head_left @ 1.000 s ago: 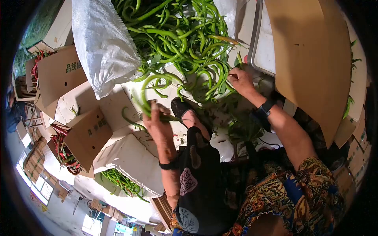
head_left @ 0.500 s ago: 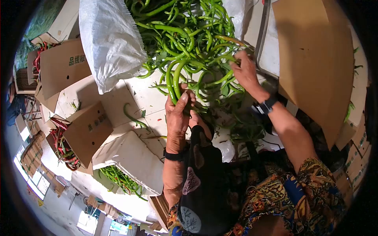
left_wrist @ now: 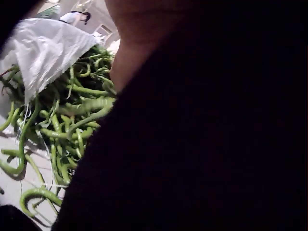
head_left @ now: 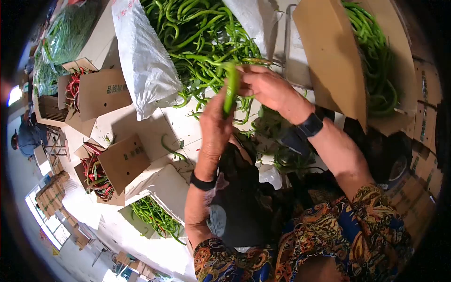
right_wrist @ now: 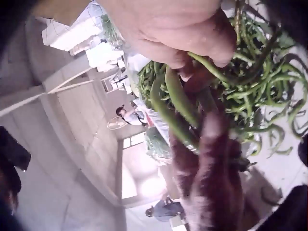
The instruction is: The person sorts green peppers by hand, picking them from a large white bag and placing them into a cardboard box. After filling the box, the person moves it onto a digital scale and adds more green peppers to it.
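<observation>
In the head view the left hand [head_left: 216, 124] grips long green peppers [head_left: 231, 89] that stand up from its fist. The right hand [head_left: 270, 89] is right beside them, fingers bent; in the right wrist view this right hand [right_wrist: 178, 33] pinches a thin green pepper [right_wrist: 211, 69] against the bunch. The left hand [right_wrist: 207, 178] holds at least two thick peppers [right_wrist: 180, 98] there. Beyond both hands lies a big heap of green peppers [head_left: 202, 35] spilling from a white woven sack [head_left: 148, 61]. The left wrist view shows the heap [left_wrist: 72, 125], but mostly dark.
At the right stands a cardboard box [head_left: 329, 61] with green peppers [head_left: 376, 56] inside. Two boxes on the left hold red peppers [head_left: 96, 176]. A white-lined box [head_left: 164, 188] of green peppers [head_left: 155, 216] is nearer. One loose pepper [head_left: 173, 148] lies on the floor.
The left hand has risen toward the heap with its peppers, and the right hand has come from the heap's right edge to meet it. The view has shifted, showing the right box's contents.
</observation>
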`<state>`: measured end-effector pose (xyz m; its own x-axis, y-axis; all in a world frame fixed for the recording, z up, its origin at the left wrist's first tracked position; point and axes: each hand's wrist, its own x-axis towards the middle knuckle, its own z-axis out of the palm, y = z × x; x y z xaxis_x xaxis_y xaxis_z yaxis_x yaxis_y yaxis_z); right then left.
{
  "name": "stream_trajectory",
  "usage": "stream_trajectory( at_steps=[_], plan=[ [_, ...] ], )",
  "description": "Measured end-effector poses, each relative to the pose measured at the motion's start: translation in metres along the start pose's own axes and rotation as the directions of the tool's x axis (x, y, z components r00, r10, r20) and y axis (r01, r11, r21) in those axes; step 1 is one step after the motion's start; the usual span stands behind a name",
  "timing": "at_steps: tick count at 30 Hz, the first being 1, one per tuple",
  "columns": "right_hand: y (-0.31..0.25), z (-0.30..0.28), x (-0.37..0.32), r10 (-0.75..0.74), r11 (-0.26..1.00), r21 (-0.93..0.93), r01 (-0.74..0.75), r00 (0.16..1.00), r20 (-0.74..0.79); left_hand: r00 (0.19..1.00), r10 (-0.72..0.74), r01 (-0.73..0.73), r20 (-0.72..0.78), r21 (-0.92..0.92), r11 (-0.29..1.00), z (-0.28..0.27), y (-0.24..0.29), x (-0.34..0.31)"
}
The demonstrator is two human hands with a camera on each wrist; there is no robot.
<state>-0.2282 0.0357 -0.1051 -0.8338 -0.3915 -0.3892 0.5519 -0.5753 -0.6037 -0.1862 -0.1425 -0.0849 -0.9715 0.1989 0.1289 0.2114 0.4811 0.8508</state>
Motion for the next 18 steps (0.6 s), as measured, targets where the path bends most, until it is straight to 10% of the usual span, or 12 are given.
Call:
stream_trajectory(
  at_steps=[4, 10, 16, 18],
  plan=[
    [-0.043, 0.003, -0.038, -0.287, 0.715, -0.678, 0.17, 0.956, -0.063, 0.971, -0.203, 0.168, -0.126, -0.245, 0.955, -0.05, 0.021, 0.007],
    [-0.098, 0.015, -0.155, -0.268, 0.65, -0.747, 0.141, 0.962, -0.051, 0.905, -0.4, 0.322, -0.144, -0.383, 0.866, -0.084, 0.088, -0.008],
    [-0.149, 0.033, -0.302, -0.541, 0.646, -0.563, 0.515, 0.83, 0.139, 0.853, -0.383, 0.253, -0.355, -0.36, 0.898, -0.091, 0.141, -0.04],
    [-0.155, 0.019, -0.337, -0.674, 0.647, -0.531, 0.546, 0.736, -0.064, 0.761, -0.427, 0.19, -0.488, -0.463, 0.866, -0.096, 0.159, -0.045]
  ],
)
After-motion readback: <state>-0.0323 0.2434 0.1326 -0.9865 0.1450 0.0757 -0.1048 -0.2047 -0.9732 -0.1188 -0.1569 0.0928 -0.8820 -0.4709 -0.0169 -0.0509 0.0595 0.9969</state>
